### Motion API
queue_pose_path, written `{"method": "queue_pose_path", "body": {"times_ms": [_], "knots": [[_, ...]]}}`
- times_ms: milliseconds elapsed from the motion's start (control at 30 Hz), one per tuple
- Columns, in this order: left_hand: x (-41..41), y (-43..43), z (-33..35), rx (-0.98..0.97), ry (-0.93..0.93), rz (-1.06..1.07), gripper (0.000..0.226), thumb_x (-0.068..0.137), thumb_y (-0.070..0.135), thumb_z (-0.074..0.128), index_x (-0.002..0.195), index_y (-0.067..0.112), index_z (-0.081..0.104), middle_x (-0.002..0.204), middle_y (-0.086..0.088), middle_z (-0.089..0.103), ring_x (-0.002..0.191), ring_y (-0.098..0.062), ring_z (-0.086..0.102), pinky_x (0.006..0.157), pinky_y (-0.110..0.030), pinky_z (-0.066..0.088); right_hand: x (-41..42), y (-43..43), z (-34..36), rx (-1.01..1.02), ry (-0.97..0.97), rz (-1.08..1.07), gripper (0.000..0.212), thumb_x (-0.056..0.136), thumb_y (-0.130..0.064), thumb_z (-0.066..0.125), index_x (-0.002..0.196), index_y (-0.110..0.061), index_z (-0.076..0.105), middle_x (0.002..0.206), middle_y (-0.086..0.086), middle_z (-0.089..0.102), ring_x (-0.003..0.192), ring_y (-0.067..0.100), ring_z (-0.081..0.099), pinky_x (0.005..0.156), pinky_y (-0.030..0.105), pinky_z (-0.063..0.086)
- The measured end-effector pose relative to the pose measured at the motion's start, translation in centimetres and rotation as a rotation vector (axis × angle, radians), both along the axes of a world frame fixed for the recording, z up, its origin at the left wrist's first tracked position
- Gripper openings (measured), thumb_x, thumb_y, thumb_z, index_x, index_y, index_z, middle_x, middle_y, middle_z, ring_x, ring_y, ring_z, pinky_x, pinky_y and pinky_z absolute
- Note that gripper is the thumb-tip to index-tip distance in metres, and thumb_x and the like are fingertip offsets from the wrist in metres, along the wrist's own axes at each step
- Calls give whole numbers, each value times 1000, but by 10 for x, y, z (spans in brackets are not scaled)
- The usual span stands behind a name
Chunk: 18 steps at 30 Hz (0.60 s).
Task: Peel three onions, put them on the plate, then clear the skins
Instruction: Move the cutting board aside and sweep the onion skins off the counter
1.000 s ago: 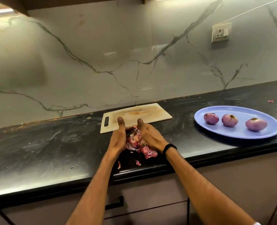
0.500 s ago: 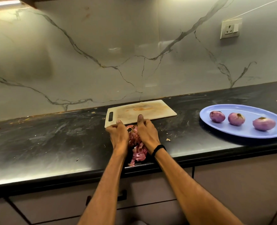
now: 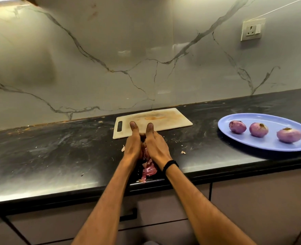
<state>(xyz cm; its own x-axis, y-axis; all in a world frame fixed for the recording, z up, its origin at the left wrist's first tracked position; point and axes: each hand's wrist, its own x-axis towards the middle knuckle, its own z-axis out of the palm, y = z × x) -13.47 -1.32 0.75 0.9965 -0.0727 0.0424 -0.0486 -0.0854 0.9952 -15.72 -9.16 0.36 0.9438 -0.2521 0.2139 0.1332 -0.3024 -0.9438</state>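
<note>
Skins (image 3: pixel 148 169): heap squeezed between left hand (image 3: pixel 133 146) and right hand (image 3: pixel 157 147), palms pressed inward, at counter (image 3: pixel 58 156) edge. Risk: trailing pieces dropping off the edge; stray flake (image 3: pixel 183 152) missed.

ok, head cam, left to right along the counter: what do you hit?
left hand → pile of onion skins → right hand → plate, carrying left onion → middle onion → right onion. Cutting board left out: it spans behind both hands.
</note>
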Motion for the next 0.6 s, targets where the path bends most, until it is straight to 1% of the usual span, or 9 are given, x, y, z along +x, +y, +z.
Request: {"method": "queue_pose_path", "body": {"times_ms": [67, 100, 167, 233, 267, 333, 400, 467, 600], "knots": [[-2, -7, -3, -72, 39, 55, 93, 76, 93, 20, 68, 21, 78, 81, -10, 76, 89, -29, 72, 91, -47, 57, -2, 5, 4, 18, 37, -52, 84, 89, -76, 5, 119, -21, 63, 115, 3, 63, 96, 15, 55, 82, 34, 37], [-2, -10, -3, -136, 52, 87, 91, 76, 94, 23, 64, 21, 77, 81, -12, 75, 89, -31, 71, 92, -47, 57, -3, 8, 5, 42, 50, -82, 78, 93, -70, 7, 117, -20, 63, 112, 2, 64, 93, 15, 54, 80, 33, 36], [2, -9, -8, -264, 88, 132, 92, 82, 91, 22, 69, 18, 77, 81, -13, 75, 90, -34, 70, 89, -46, 57, -5, 16, 7, 128, 57, -146, 71, 98, -63, 9, 107, -20, 65, 99, -1, 65, 91, 16, 54, 78, 32, 35], [0, -5, -10, -411, 133, 151, 91, 91, 82, 17, 82, 13, 75, 67, -5, 71, 79, -27, 67, 77, -38, 55, -5, 22, 9, 220, 66, -209, 69, 101, -58, 10, 97, -18, 66, 85, -6, 62, 88, 17, 55, 79, 32, 36], [-3, -3, -9, -498, 152, 144, 88, 97, 76, 15, 91, 9, 73, 67, -4, 71, 77, -24, 66, 73, -35, 53, -5, 24, 9, 266, 73, -236, 71, 101, -58, 10, 97, -18, 69, 85, -4, 63, 88, 18, 56, 80, 32, 38], [-8, 0, -7, -662, 173, 143, 83, 103, 65, 14, 101, 3, 68, 87, -13, 74, 83, -26, 68, 74, -35, 55, -2, 26, 9, 391, 72, -267, 72, 101, -58, 12, 100, -21, 73, 92, -1, 66, 91, 19, 58, 84, 32, 43], [-13, 3, -3, -798, 180, 145, 79, 105, 59, 15, 103, -1, 67, 98, -20, 71, 89, -30, 68, 80, -38, 56, -4, 32, 9, 551, 70, -267, 70, 101, -58, 14, 97, -22, 75, 96, -2, 69, 93, 18, 61, 91, 36, 48], [-18, 7, 0, -895, 177, 156, 77, 106, 55, 18, 101, -3, 68, 100, -22, 70, 90, -32, 67, 83, -39, 56, -6, 35, 8, 698, 61, -263, 69, 100, -58, 19, 89, -21, 76, 91, 0, 73, 90, 19, 66, 90, 40, 53], [-30, 11, 5, -998, 170, 119, 73, 104, 55, 22, 99, -1, 69, 91, -20, 70, 82, -31, 69, 72, -35, 59, -17, 36, 11, 963, 61, -175, 67, 101, -53, 28, 85, -10, 76, 84, 9, 75, 84, 25, 71, 84, 41, 58]]}}
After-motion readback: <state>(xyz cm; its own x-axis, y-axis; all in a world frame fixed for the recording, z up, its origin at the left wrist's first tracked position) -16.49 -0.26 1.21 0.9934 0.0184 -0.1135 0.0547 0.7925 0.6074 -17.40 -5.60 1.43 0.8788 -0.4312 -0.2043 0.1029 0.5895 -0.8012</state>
